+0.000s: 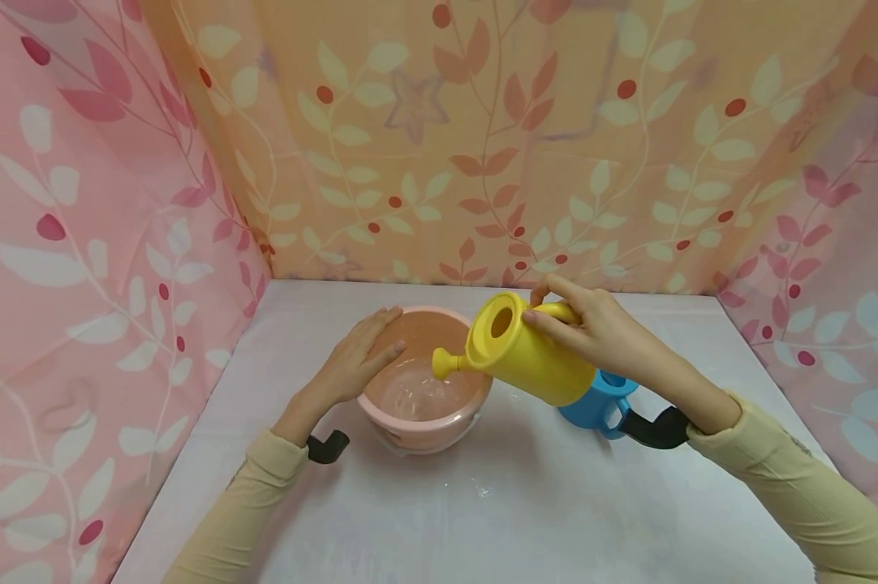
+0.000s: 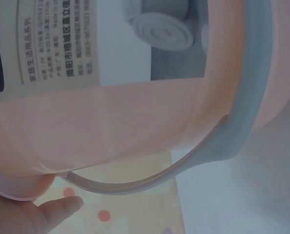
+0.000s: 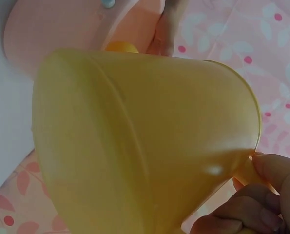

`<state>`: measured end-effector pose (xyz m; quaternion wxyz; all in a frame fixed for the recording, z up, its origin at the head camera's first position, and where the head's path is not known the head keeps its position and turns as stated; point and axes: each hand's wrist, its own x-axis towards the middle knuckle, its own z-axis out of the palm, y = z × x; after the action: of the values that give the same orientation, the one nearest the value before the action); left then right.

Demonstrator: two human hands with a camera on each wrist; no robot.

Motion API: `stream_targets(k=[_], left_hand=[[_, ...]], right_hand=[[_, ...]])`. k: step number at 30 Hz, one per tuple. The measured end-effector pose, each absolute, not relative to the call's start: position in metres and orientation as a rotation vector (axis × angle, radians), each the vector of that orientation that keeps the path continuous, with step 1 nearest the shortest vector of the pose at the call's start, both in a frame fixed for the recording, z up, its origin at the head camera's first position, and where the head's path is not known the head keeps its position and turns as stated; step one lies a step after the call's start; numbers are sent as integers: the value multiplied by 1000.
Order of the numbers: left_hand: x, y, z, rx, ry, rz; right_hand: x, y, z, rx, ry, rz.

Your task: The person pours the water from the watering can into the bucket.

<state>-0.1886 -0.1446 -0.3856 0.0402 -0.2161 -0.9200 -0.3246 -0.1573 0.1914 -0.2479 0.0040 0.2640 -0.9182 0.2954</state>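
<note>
Yellow watering can (image 1: 527,353) over water-filled pink bowl (image 1: 424,381)

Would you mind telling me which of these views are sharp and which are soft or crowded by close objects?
Head view: evenly lit, sharp, with soft shadows under the bowl. Left wrist view: bowl wall fills the frame, label legible, edges hazy. Right wrist view: yellow can looms close, slightly soft, with a small glare spot.
</note>
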Motion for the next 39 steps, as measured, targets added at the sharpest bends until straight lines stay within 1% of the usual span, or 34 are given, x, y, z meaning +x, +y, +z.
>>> stream_targets(k=[39], left_hand=[[-188, -145, -386, -652, -2825, -1003]], right_hand=[[-161, 189, -246, 864, -2877, 923]])
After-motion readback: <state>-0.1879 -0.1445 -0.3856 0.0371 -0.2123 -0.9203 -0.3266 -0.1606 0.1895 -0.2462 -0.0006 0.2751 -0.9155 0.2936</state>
